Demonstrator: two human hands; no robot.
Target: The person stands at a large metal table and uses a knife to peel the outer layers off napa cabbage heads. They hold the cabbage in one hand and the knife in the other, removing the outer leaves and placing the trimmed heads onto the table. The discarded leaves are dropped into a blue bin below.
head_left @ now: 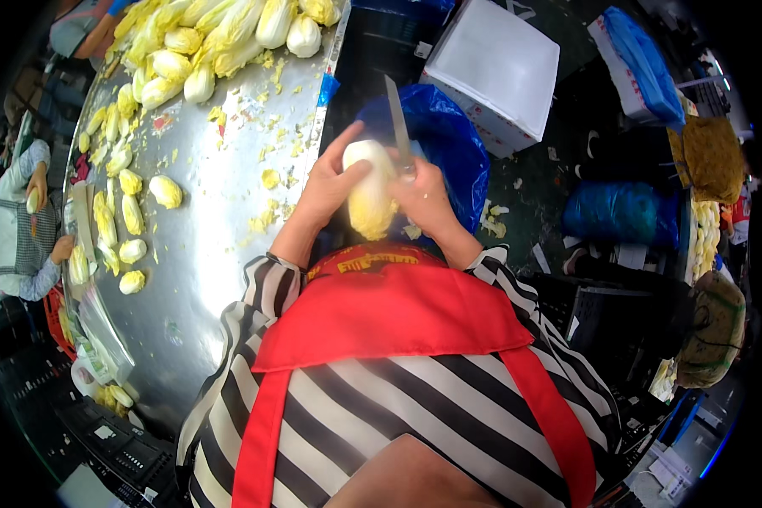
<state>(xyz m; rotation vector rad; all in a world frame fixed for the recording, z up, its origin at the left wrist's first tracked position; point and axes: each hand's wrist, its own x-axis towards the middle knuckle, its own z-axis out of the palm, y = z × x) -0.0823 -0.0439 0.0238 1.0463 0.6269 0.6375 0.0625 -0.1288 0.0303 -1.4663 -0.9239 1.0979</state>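
Note:
My left hand [333, 181] grips a small napa cabbage [369, 190] from its left side, thumb across the pale base. The cabbage's white end points away from me and its yellow leafy tip towards my apron. In my right hand [422, 197] is a knife [399, 117], its blade pointing up and away beyond the cabbage. The right fingers also touch the cabbage's right side; the knife's handle is mostly hidden in them. Below and beyond my hands gapes a container lined with a blue plastic bag [460, 146].
A steel table [197, 254] on the left bears a cabbage pile [209, 44], loose cabbages and leaf scraps. Across it a person [25, 216] holds a cabbage. A white foam box [495, 63] stands beyond the bag. Cabbage leaves [495, 219] litter the floor at right.

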